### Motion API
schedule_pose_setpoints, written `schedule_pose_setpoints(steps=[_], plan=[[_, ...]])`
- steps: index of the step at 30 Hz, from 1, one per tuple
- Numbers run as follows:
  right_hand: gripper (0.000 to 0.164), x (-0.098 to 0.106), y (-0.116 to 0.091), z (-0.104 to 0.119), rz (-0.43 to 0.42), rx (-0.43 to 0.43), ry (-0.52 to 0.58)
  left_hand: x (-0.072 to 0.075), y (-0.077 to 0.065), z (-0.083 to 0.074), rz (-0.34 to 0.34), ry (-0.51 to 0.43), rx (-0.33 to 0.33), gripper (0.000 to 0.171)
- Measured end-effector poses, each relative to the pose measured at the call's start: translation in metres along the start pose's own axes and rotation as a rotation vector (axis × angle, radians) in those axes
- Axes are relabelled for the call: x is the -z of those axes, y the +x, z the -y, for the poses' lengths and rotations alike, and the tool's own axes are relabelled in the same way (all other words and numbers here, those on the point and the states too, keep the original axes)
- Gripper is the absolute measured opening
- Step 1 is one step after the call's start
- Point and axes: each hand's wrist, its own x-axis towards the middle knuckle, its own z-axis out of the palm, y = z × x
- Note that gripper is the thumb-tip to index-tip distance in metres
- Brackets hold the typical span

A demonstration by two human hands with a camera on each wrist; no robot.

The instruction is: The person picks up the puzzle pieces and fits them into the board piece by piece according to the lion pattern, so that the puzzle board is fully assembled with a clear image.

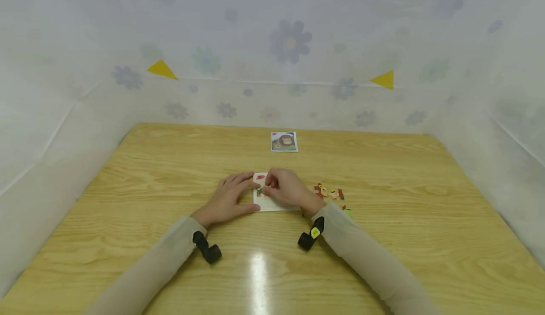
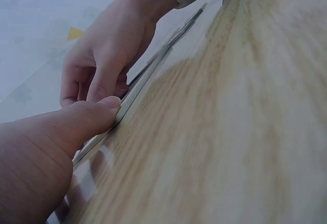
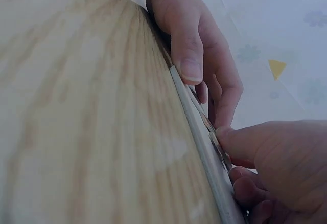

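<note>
A small white puzzle board (image 1: pixel 272 205) lies flat on the table, with pink and green picture pieces (image 1: pixel 260 177) set at its left side. My left hand (image 1: pixel 227 199) rests at the board's left edge, fingers extended over the far corner and thumb on the near corner. Above the board, my right hand (image 1: pixel 289 187) has curled fingers and pinches a thin puzzle piece (image 3: pixel 215 138) against the board's surface; much of that piece is hidden. The right wrist view shows the board edge-on, its grey rim (image 3: pixel 196 134) running between both hands.
Loose puzzle pieces (image 1: pixel 322 190) in red, yellow and green lie right of the board, partly behind the right wrist. A square picture card (image 1: pixel 284 142) with a lion lies at the back of the wooden table (image 1: pixel 170 163). Flowered white sheets (image 1: pixel 255 45) surround the table.
</note>
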Motion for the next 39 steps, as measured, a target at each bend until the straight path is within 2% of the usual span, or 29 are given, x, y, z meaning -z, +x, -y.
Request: schedule_pose_setpoints(steps=[8, 14, 25, 31, 39], plan=[[0.012, -0.001, -0.008, -0.007, -0.034, 0.122, 0.03, 0.0, 0.001, -0.001, -0.014, -0.008, -0.009, 0.053], [0.01, -0.006, -0.008, -0.01, -0.047, 0.133, 0.013, 0.0, 0.0, -0.002, 0.007, -0.014, 0.005, 0.053], [0.01, 0.0, -0.01, -0.002, 0.002, 0.23, -0.114, -0.001, -0.001, -0.006, 0.027, 0.053, -0.013, 0.057], [0.011, -0.001, -0.009, -0.001, 0.022, 0.22, -0.127, -0.001, -0.002, -0.004, 0.021, 0.053, -0.003, 0.057], [0.02, 0.01, -0.01, -0.004, 0.117, 0.18, -0.032, -0.002, -0.001, -0.005, 0.024, 0.045, -0.011, 0.059]])
